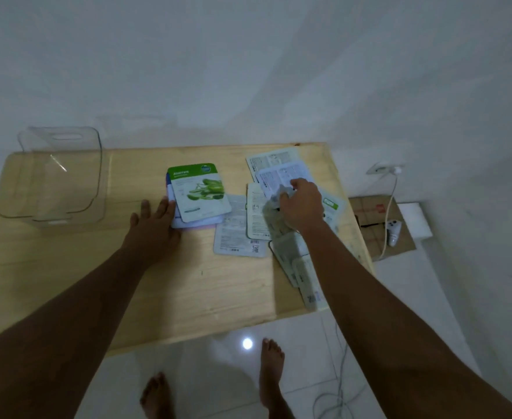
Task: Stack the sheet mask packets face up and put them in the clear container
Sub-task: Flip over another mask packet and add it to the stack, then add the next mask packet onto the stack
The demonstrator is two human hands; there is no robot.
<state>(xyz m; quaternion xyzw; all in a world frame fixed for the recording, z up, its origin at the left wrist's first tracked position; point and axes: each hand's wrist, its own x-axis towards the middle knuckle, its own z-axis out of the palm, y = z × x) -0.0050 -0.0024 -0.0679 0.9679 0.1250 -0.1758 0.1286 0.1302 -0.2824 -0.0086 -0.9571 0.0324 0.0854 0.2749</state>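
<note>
A small stack of sheet mask packets [198, 192] lies face up mid-table, a green aloe packet on top. My left hand [153, 220] rests flat against the stack's left edge, fingers apart. To the right, several packets [238, 231] lie scattered, most face down with white printed backs. My right hand [301, 207] is over that pile, its fingers pinching a blurred packet [274, 217] that is lifted off the others. The clear container [58, 176] stands at the table's far left, with nothing inside.
The wooden table [188, 291] ends just right of the scattered packets. On the floor to the right lie cardboard [381, 225], a white device with a cable [395, 228] and a wall socket [384, 169]. My bare feet [271, 370] stand on white tiles.
</note>
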